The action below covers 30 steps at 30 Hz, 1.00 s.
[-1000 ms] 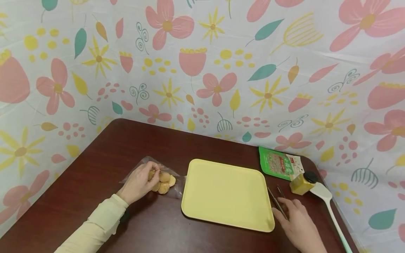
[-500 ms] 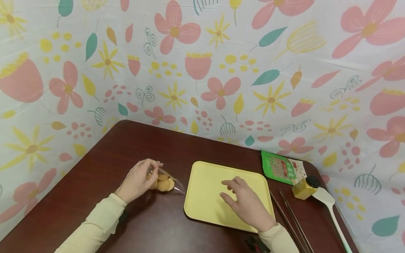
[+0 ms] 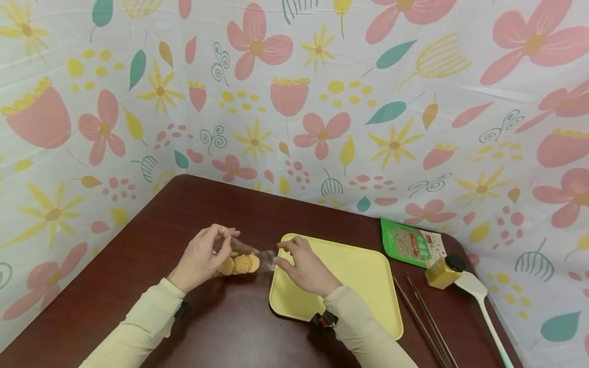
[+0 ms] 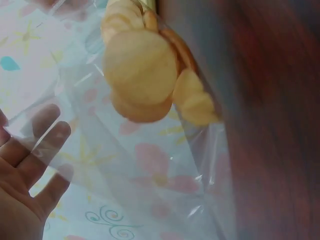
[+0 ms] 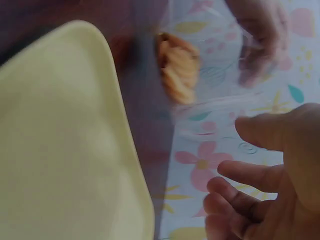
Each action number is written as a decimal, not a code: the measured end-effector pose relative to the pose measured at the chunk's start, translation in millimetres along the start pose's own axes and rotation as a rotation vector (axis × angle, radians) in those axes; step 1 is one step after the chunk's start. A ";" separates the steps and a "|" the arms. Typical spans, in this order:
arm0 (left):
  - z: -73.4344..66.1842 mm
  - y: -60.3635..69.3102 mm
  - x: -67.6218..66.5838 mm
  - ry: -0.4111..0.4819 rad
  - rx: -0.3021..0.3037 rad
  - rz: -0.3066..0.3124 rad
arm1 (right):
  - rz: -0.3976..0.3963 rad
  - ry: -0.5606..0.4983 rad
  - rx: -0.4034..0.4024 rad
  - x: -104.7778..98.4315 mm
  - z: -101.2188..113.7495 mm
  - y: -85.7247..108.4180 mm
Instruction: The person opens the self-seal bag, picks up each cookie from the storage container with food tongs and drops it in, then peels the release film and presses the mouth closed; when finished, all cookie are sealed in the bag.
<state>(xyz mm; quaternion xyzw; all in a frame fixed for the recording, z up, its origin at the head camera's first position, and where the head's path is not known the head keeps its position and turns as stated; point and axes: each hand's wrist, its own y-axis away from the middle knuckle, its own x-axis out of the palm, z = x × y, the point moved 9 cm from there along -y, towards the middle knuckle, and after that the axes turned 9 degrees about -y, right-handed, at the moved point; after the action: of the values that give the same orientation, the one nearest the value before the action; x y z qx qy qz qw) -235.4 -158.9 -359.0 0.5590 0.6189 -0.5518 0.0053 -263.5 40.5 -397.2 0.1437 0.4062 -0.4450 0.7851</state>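
Observation:
Round golden biscuits (image 3: 244,264) lie in a clear plastic bag (image 3: 267,259) left of the yellow tray. My left hand (image 3: 200,258) pinches the bag's upper left part between thumb and forefinger; in the left wrist view its other fingers spread behind the film, and the biscuits (image 4: 140,67) hang beside them. My right hand (image 3: 306,266) is over the tray's left edge, close to the bag's right end. In the right wrist view the right hand's (image 5: 275,185) thumb stands apart from its bent fingers, with nothing visible between them.
The yellow tray (image 3: 359,276) lies mid-table. To its right lie two long thin dark rods (image 3: 425,319), chopsticks or tongs, I cannot tell which. Beyond are a green food pouch (image 3: 409,243), a black-capped yellow jar (image 3: 442,273) and a white spatula (image 3: 480,301). A flowered cloth (image 3: 294,128) hangs behind.
My right hand has let go of the long rods and moved left across the tray to the bag's end. The left hand has kept its pinch while the bag has been lifted and shifted.

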 end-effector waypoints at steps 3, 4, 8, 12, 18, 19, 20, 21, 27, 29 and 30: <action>-2.1 -1.6 -1.1 0.050 -0.030 0.008 | -0.021 -0.034 -0.007 1.5 -4.2 -11.1; -2.3 -1.7 -1.3 0.052 -0.041 0.010 | -0.028 -0.041 -0.014 1.4 -5.1 -14.4; -2.2 0.0 -1.5 0.032 -0.070 0.017 | -0.050 -0.091 -0.043 -1.5 -7.2 -24.7; -2.4 1.8 -1.6 0.021 -0.076 0.016 | -0.052 -0.170 -0.039 -5.5 -8.1 -29.2; -3.5 2.7 -2.7 0.058 -0.075 0.016 | 0.074 -0.219 -0.033 5.3 -8.2 -27.7; -3.4 3.0 -2.9 0.069 -0.076 0.018 | 0.099 -0.220 -0.035 8.5 -8.4 -26.9; -3.2 3.3 -3.1 0.079 -0.076 0.019 | 0.121 -0.224 -0.036 11.2 -8.3 -26.0; -3.0 3.8 -3.1 0.088 -0.078 0.021 | 0.139 -0.222 -0.038 13.7 -8.2 -25.2; -3.2 5.9 -3.2 0.079 -0.072 0.024 | 0.156 -0.208 -0.069 16.7 -2.9 -23.5; -3.7 5.5 -3.7 0.080 -0.069 0.018 | 0.132 -0.201 -0.087 13.9 -0.2 -24.8; -3.9 5.2 -4.0 0.086 -0.068 0.015 | 0.120 -0.201 -0.096 12.4 1.1 -25.8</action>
<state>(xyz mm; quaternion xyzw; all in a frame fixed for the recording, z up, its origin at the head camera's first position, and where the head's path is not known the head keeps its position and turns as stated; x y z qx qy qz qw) -227.9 -160.2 -358.5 0.5862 0.6328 -0.5059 0.0021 -280.5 18.2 -402.5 0.0847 0.3372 -0.3893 0.8530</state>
